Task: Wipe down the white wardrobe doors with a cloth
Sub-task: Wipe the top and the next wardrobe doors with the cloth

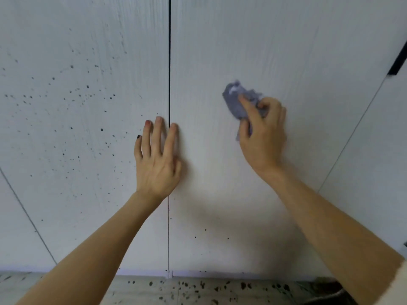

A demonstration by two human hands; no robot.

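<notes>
Her right hand (pixel 263 133) grips a crumpled cloth (pixel 236 102) against the right door (pixel 253 51); the left hand (pixel 157 159) lies flat, fingers straight, across the door gap (pixel 169 62)

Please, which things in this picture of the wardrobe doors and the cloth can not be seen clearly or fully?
- Cloth, head view: blurred, and the right hand gripping it covers its lower part, so its full shape is unclear.
- Door surface under the left hand, head view: hidden by the flat hand on it.
- Dark object at the right edge: cut off, cannot be identified.
- Tops of both doors: cut off by the upper edge.
</notes>
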